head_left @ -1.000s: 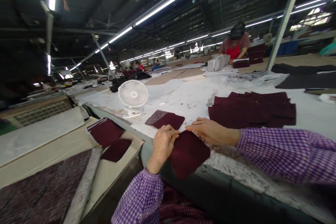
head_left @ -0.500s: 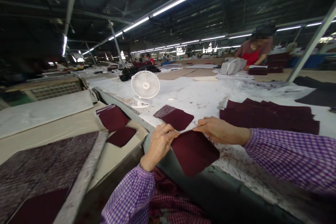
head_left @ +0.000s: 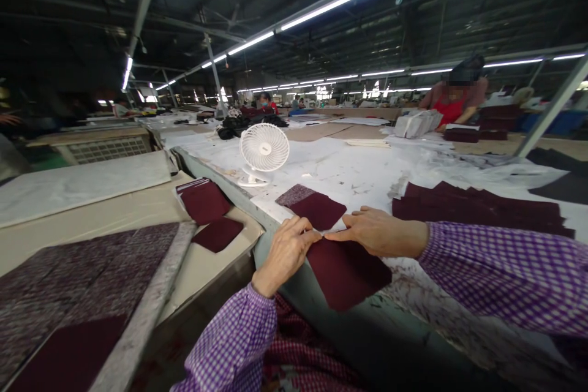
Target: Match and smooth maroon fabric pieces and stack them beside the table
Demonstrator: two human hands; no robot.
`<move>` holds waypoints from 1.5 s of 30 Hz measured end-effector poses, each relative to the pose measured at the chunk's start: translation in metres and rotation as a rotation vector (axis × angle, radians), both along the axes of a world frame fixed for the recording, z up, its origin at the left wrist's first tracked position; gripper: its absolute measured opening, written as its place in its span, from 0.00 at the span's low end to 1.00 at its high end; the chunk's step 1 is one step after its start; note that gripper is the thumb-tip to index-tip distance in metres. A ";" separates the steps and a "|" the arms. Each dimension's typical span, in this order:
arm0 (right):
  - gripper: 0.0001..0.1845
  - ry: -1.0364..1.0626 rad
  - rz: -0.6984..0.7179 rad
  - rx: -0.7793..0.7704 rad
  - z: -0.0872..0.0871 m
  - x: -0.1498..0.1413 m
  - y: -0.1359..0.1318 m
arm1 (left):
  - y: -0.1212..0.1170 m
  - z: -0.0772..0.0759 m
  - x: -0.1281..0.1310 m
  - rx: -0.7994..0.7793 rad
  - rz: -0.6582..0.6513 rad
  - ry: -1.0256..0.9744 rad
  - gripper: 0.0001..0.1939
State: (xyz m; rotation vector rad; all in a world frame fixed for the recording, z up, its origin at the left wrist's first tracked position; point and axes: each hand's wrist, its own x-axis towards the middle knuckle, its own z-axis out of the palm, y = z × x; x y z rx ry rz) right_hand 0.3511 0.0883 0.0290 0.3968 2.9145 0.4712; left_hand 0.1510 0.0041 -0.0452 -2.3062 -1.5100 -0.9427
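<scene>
A maroon fabric piece lies at the near edge of the white-covered table, its lower corner hanging over the side. My left hand pinches its upper left corner between thumb and fingers. Along the upper edge, my right hand is closed, its index finger stretched to the left fingertips; its thumb is hidden. Just beyond both hands lies another maroon piece with a speckled end. To the right of my right hand spreads a pile of maroon pieces.
A white fan stands on the table ahead. On the lower surface at left lie stacked maroon pieces, a single piece and a speckled sheet. A co-worker in a red apron stands across, behind pale bundles.
My right hand has slid left along the upper edge until its index finger meets my left fingertips. My left hand keeps its pinch at the corner. The whole view has shifted slightly.
</scene>
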 end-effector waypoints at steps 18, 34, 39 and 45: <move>0.14 0.093 0.018 0.028 0.014 -0.008 0.001 | -0.004 0.005 0.001 0.045 0.059 0.125 0.14; 0.18 0.432 -0.024 -0.430 -0.004 0.006 0.020 | 0.010 0.014 0.012 0.004 0.062 0.216 0.12; 0.19 0.462 -0.021 -0.357 -0.034 0.000 0.014 | 0.011 0.004 0.002 -0.068 -0.075 -0.201 0.11; 0.18 0.488 -0.007 -0.285 -0.041 0.001 0.016 | 0.005 0.001 -0.001 -0.095 -0.001 -0.562 0.09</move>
